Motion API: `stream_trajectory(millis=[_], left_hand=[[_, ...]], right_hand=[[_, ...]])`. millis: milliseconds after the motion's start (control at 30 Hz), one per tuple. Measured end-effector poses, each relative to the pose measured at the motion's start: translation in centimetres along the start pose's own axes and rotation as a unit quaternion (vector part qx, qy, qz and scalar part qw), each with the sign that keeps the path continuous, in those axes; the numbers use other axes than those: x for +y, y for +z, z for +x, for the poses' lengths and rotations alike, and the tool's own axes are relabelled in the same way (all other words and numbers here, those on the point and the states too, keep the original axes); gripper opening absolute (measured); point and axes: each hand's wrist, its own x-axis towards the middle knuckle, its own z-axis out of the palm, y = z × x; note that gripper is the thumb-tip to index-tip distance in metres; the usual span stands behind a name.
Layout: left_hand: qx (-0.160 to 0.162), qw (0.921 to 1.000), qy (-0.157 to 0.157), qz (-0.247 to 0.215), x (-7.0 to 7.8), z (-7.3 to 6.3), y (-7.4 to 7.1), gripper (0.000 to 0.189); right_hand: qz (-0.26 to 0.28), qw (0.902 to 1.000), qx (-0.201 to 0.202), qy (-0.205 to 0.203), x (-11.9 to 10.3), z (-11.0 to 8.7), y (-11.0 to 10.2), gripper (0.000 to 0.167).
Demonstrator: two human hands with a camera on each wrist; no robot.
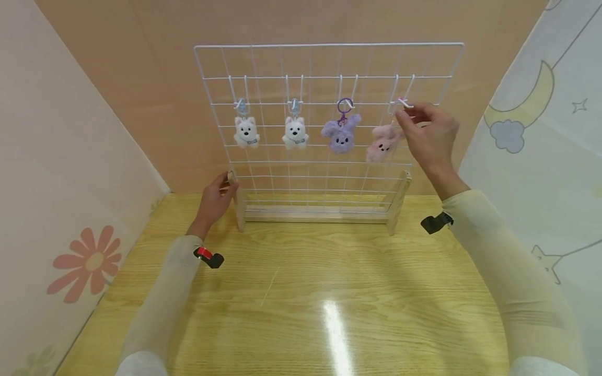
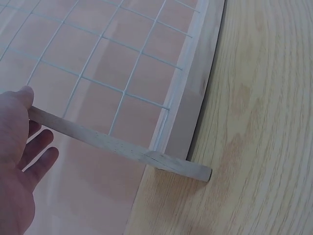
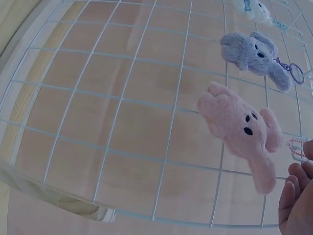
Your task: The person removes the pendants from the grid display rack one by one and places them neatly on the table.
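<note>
A pink plush bunny keychain [image 1: 383, 143] is at the rightmost hook of the white wire grid rack [image 1: 329, 45]. My right hand [image 1: 435, 133] pinches its pink ring end at the hook's tip. In the right wrist view the pink bunny [image 3: 237, 122] hangs beside the fingertips [image 3: 298, 171], its pink chain partly hidden by them. At the rack's lower left, my left hand [image 1: 216, 198] holds the top end of the wooden leg [image 2: 117, 146] between thumb and fingers. Left of the pink bunny hangs a purple plush bunny keychain [image 1: 342, 137] on its purple ring.
Two white plush dog keychains, one at the far left [image 1: 246, 132] and one nearer the middle [image 1: 295, 132], hang from their own hooks. The rack stands on a wood-grain table [image 1: 301, 271]. Patterned panels flank it on the left [image 1: 89, 156] and right [image 1: 559, 183].
</note>
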Motion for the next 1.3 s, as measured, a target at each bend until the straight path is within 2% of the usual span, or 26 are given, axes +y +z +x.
stream_trajectory(millis=[267, 467, 900, 1300], left_hand=[[-0.003, 1.0, -0.005, -0.001, 0.1, -0.1, -0.3, 0.061], [-0.002, 1.0, -0.007, -0.002, 0.1, -0.1, -0.3, 0.06], [-0.011, 0.9999, -0.004, 0.004, -0.1, 0.0, -0.5, 0.062], [-0.008, 1.0, -0.002, 0.001, 0.1, -0.1, -0.6, 0.061]], right_hand=[[0.004, 0.9998, 0.008, 0.016, -0.1, 0.5, 0.3, 0.034], [0.007, 0.9997, 0.02, 0.01, -0.2, 0.9, 0.2, 0.034], [-0.007, 0.9998, 0.017, 0.0, -0.6, 1.1, 0.0, 0.032], [0.032, 0.9993, 0.017, -0.005, -0.9, 0.9, -0.5, 0.025]])
